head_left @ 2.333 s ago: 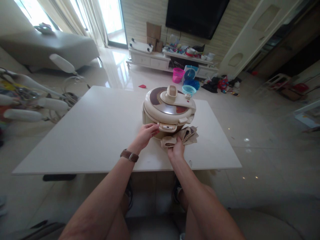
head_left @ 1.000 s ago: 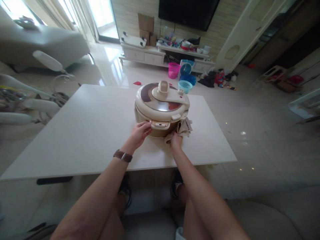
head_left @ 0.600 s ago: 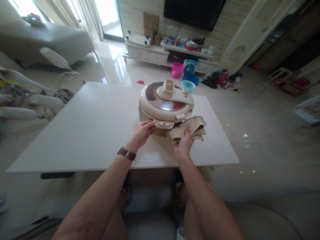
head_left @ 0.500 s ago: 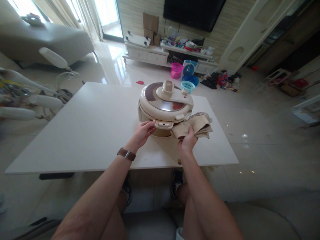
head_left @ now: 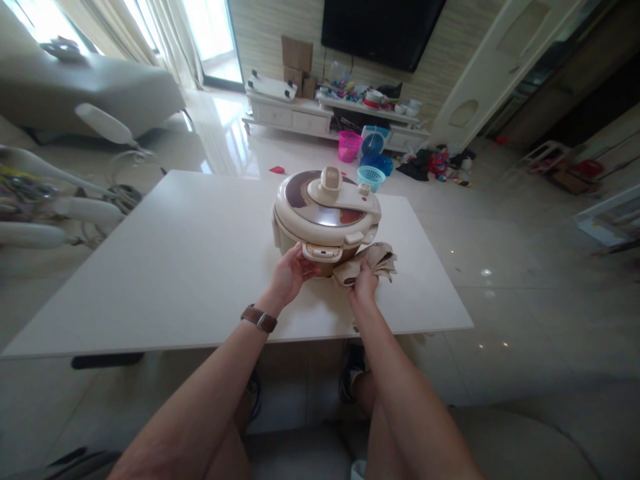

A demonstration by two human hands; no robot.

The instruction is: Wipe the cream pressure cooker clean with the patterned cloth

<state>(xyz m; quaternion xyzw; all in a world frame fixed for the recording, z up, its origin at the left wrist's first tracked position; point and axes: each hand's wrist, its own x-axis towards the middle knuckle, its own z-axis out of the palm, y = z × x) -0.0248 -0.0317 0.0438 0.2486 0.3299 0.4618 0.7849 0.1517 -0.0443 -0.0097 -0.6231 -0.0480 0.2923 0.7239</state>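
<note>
A cream electric pressure cooker point(head_left: 325, 217) with a shiny brown lid stands upright on the white table point(head_left: 200, 267). At its front handle point(head_left: 323, 253) is my left hand point(head_left: 290, 273), its thumb against the handle's left edge and its fingers curled underneath. A brown watch strap circles that wrist. My right hand point(head_left: 365, 280) grips a bunched beige cloth point(head_left: 380, 259), which is pressed against the lower front right of the cooker. The part of the cloth inside my fingers is hidden.
Past the table's far edge are a light blue basket point(head_left: 371, 177) and a pink basket point(head_left: 349, 147) on the floor. A white TV cabinet point(head_left: 285, 117) holding boxes and clutter lines the wall. White-padded metal equipment point(head_left: 90, 208) is at left.
My right hand has moved the cloth left and down against the cooker's side, and the cloth is more crumpled. My left hand has slid lower, its fingers now under the handle.
</note>
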